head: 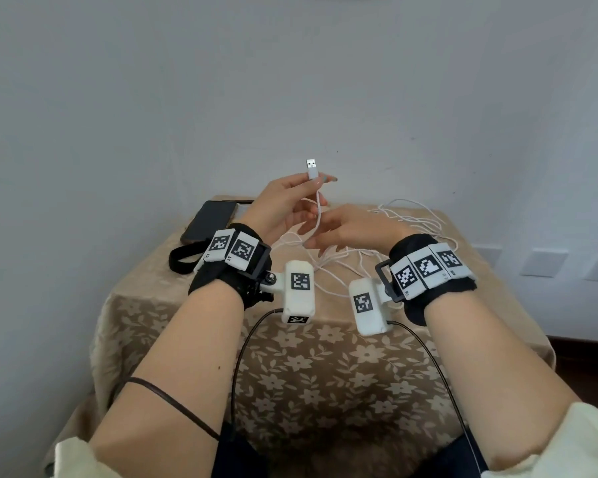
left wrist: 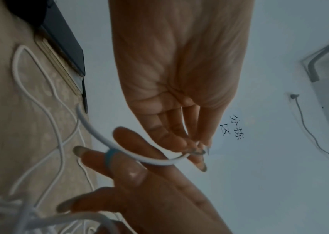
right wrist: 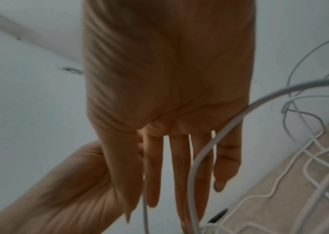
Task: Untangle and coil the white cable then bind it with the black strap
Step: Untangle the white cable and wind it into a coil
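Observation:
The white cable (head: pixel 408 220) lies in a loose tangle on the far right of the table, and one strand rises to my hands. My left hand (head: pixel 316 181) is raised and pinches the cable just below its USB plug (head: pixel 311 169), which points up. In the left wrist view my left hand (left wrist: pixel 197 152) holds the cable (left wrist: pixel 99 136) at the fingertips. My right hand (head: pixel 318 234) reaches in below with straight fingers, and the hanging strand runs across them (right wrist: pixel 199 158). The black strap (head: pixel 182 262) lies looped at the table's left side, beside my left wrist.
A dark phone (head: pixel 209 219) lies at the table's far left corner, just beyond the strap. The floral tablecloth (head: pixel 325 357) covers a small table set against a pale wall. Black wires run from both wrist cameras toward my lap.

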